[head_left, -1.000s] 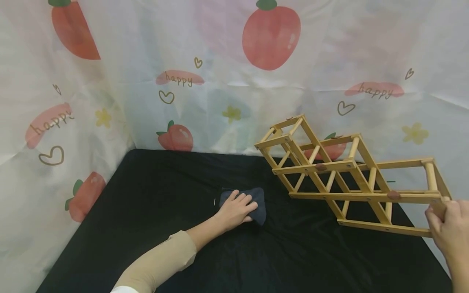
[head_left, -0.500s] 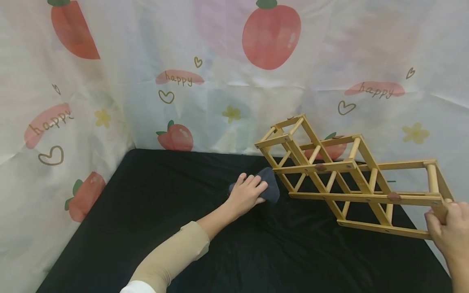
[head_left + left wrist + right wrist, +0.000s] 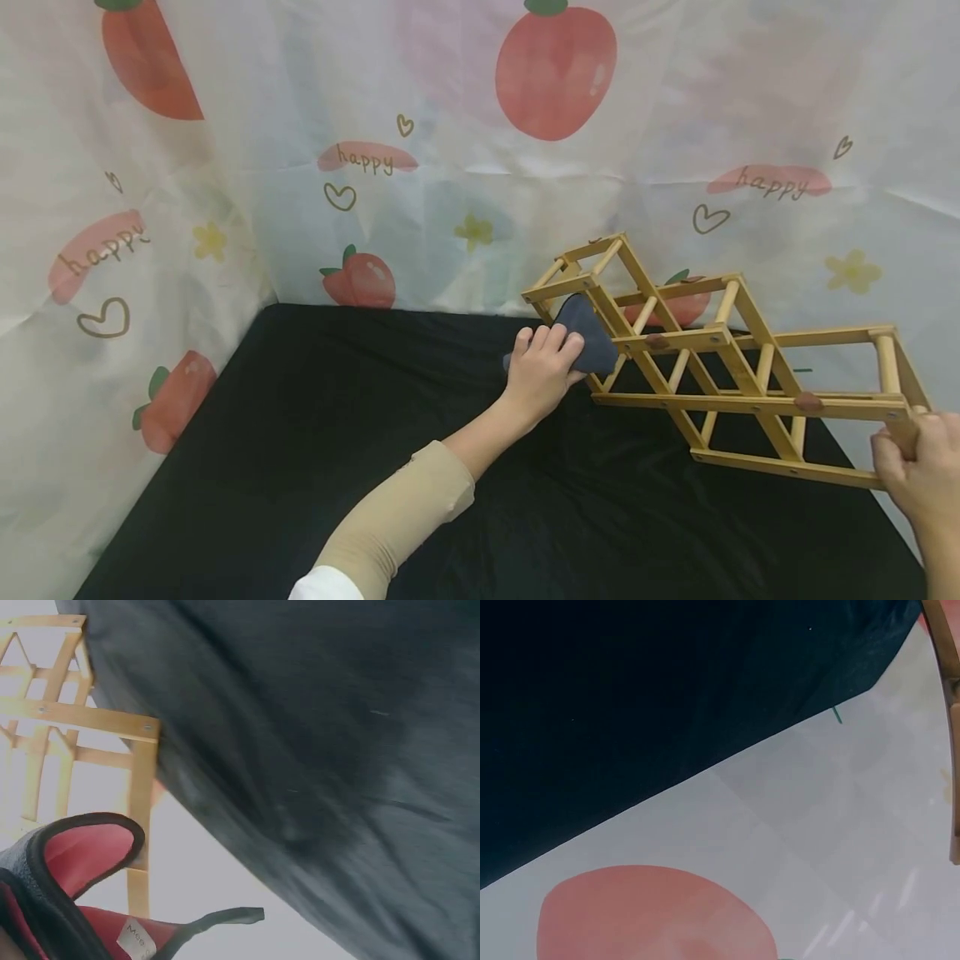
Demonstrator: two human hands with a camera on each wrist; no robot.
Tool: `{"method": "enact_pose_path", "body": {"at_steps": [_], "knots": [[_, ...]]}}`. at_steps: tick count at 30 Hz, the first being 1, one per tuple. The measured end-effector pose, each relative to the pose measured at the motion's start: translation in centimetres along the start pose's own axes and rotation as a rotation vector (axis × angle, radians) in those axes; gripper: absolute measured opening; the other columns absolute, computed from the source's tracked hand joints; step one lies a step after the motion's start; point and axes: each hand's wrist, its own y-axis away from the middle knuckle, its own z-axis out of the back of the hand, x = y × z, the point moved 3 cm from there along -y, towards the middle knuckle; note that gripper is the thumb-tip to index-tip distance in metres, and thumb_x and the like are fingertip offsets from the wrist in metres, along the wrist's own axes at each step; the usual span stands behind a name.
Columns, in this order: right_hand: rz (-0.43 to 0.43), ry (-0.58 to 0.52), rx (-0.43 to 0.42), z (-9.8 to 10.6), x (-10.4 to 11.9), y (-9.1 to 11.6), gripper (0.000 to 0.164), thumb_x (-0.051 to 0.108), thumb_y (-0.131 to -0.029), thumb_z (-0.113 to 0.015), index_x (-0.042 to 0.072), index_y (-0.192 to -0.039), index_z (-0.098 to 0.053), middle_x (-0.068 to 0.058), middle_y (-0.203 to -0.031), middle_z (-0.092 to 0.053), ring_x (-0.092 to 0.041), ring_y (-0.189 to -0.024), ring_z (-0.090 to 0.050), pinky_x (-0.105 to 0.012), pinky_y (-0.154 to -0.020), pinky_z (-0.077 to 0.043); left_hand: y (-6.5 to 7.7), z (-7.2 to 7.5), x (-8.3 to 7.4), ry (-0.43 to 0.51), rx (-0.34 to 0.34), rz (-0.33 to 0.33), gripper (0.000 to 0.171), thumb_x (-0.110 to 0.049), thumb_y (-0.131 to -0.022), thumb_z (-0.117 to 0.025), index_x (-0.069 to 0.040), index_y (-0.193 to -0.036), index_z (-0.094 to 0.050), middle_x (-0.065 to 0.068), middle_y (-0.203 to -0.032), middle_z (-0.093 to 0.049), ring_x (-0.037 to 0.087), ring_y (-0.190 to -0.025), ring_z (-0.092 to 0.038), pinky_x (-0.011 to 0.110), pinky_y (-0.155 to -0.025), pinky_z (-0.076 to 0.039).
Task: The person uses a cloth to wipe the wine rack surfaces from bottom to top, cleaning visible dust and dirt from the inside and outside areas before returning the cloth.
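My left hand [image 3: 542, 367] grips a dark blue cloth [image 3: 588, 333] with curled fingers, at the left end of a stepped wooden rack [image 3: 705, 403]. The cloth overlaps the rack's bars from my viewpoint; whether it touches them I cannot tell. In the left wrist view, the cloth [image 3: 90, 855] shows a pink inner side, a dark edging and a white label, beside the rack [image 3: 97, 716]. With my right hand [image 3: 922, 467] I hold the rack by its right end, thumb at the corner post. Only a strip of the rack [image 3: 955, 772] shows in the right wrist view.
Black fabric [image 3: 300, 467] covers the table under the rack. A white curtain [image 3: 442, 225] printed with fruit, hearts and flowers hangs behind and to the left, close to the rack's back.
My left hand has lifted the cloth from the black fabric and carried it right and away from me to the rack's left end. The right hand and rack have barely moved.
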Motion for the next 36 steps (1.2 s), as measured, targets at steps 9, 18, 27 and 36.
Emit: {"method": "enact_pose_path", "body": {"at_steps": [9,18,27,36], "knots": [[0.0,-0.027,-0.008,-0.1,-0.3,0.2,0.023,0.018,-0.064,-0.042,0.011,-0.043,-0.036,0.005,-0.04,-0.027,0.006,-0.041,-0.015,-0.021,-0.035,-0.009,-2.4,-0.4,-3.1,-0.018,-0.067,-0.021,0.035,-0.053,-0.076,-0.059,-0.02,-0.088,-0.052,-0.005,-0.084,-0.048,0.013,-0.077,-0.043,0.034,-0.078,-0.027],[0.007,-0.008,-0.038,-0.1,0.0,0.0,0.026,0.021,-0.065,-0.041,0.012,-0.042,-0.032,0.003,-0.04,-0.025,0.001,-0.041,-0.014,-0.024,-0.035,-0.009,-3.9,-1.4,-6.1,-0.005,-0.058,-0.085,0.027,-0.05,-0.085,-0.051,-0.023,-0.086,-0.052,-0.007,-0.086,-0.051,0.011,-0.079,-0.045,0.033,-0.076,-0.027],[-0.014,-0.036,-0.019,-0.1,0.0,0.2,0.025,0.018,-0.065,-0.041,0.01,-0.042,-0.036,0.007,-0.039,-0.025,0.006,-0.042,-0.014,-0.02,-0.037,-0.008,-4.7,-3.0,-8.2,0.023,0.118,-0.148,0.035,-0.055,-0.086,-0.046,-0.03,-0.109,-0.052,-0.007,-0.098,-0.051,0.011,-0.087,-0.045,0.031,-0.078,-0.029],[-0.04,-0.073,0.014,-0.3,-0.1,0.2,0.027,0.015,-0.064,-0.041,0.015,-0.041,-0.029,0.01,-0.037,-0.024,0.008,-0.04,-0.013,-0.013,-0.038,-0.006,-4.7,-4.0,-9.1,-0.034,0.232,-0.08,0.044,-0.062,-0.086,-0.037,-0.034,-0.12,-0.039,0.006,-0.126,-0.032,0.02,-0.108,-0.031,0.037,-0.09,-0.025]]}}
